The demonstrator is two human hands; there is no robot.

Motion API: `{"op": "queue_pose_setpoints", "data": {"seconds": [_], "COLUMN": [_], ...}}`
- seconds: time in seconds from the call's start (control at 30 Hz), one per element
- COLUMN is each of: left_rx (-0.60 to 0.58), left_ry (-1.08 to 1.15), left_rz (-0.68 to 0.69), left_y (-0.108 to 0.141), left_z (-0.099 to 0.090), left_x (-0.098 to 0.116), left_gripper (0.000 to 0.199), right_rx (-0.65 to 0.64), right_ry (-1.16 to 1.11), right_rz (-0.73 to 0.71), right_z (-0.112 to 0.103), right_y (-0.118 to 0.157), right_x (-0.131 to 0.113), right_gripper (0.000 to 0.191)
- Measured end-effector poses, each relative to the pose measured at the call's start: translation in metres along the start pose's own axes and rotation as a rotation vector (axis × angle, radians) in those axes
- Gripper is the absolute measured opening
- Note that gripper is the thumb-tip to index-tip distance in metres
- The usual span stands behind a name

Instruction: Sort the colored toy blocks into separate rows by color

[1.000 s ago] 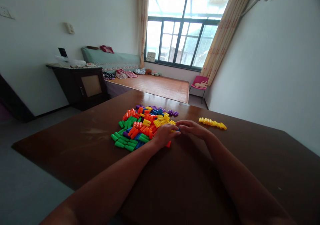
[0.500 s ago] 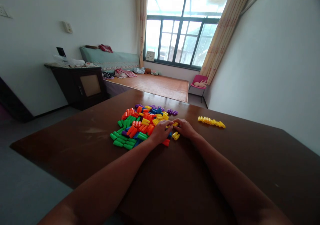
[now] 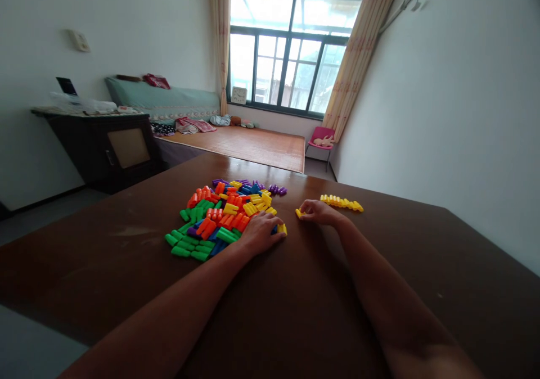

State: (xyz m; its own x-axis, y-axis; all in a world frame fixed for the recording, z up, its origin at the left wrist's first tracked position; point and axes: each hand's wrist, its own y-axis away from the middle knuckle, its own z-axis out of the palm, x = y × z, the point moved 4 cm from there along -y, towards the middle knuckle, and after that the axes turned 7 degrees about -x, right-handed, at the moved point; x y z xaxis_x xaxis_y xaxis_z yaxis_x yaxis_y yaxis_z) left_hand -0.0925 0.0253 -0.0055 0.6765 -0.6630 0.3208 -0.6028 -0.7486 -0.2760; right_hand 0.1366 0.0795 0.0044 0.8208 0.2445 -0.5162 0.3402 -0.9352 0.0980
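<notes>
Plastic pieces in green, orange, yellow, blue and purple lie in a loose pile on the brown table (image 3: 405,255), left of centre. At the pile's right edge is my left hand (image 3: 262,230), its fingers around a yellow piece (image 3: 282,230) near the fingertips. My right hand (image 3: 317,212), farther right, pinches another yellow piece (image 3: 300,213) between thumb and fingers, just above or on the tabletop. Behind the right hand a joined row of yellow pieces (image 3: 341,202) lies on the table.
Purple pieces (image 3: 277,190) lie at the pile's far right edge. Beyond the table stand a low bed (image 3: 253,145) with a mat, a pink chair (image 3: 321,137) and, at the left, a dark cabinet (image 3: 97,148). A wall is on the right.
The hands have moved apart; my right hand has gone right with a yellow piece. My left hand has come to the yellow piece at the pile's edge. The view has shifted slightly right.
</notes>
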Motion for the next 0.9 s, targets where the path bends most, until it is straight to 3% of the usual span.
{"op": "queue_pose_setpoints", "data": {"seconds": [0.17, 0.23, 0.3, 0.37, 0.43, 0.57, 0.67, 0.77, 0.9], "left_rx": [0.005, -0.002, -0.008, 0.000, 0.023, 0.056, 0.065, 0.076, 0.075], "left_ry": [-0.008, -0.025, -0.032, -0.018, 0.010, 0.080, 0.116, 0.122, 0.086], "left_rz": [0.008, 0.010, 0.012, 0.006, -0.004, -0.015, -0.005, -0.011, -0.006], "left_y": [0.002, 0.002, 0.002, 0.001, 0.000, -0.002, -0.002, -0.001, 0.001], "left_z": [0.001, 0.001, 0.002, 0.003, 0.004, 0.006, 0.005, 0.003, 0.000], "left_x": [0.002, 0.003, 0.004, 0.003, 0.000, -0.006, -0.007, -0.005, 0.000], "left_gripper": [0.031, 0.030, 0.031, 0.035, 0.037, 0.039, 0.037, 0.043, 0.046], "right_rx": [0.213, 0.263, 0.322, 0.355, 0.245, -0.134, -0.175, -0.190, -0.086], "right_ry": [0.218, 0.274, 0.320, 0.325, 0.236, 0.017, -0.003, -0.002, 0.056], "right_rz": [0.270, 0.334, 0.336, 0.255, 0.097, -0.186, -0.214, -0.206, -0.004], "right_z": [-0.031, -0.038, -0.044, -0.045, -0.036, 0.009, 0.029, 0.018, -0.038], "right_y": [0.020, 0.024, 0.025, 0.021, 0.013, 0.002, -0.001, 0.003, 0.026], "right_x": [0.060, 0.074, 0.070, 0.049, 0.017, -0.045, -0.063, -0.054, 0.003], "right_gripper": [0.015, 0.013, 0.012, 0.013, 0.019, 0.038, 0.044, 0.045, 0.042]}}
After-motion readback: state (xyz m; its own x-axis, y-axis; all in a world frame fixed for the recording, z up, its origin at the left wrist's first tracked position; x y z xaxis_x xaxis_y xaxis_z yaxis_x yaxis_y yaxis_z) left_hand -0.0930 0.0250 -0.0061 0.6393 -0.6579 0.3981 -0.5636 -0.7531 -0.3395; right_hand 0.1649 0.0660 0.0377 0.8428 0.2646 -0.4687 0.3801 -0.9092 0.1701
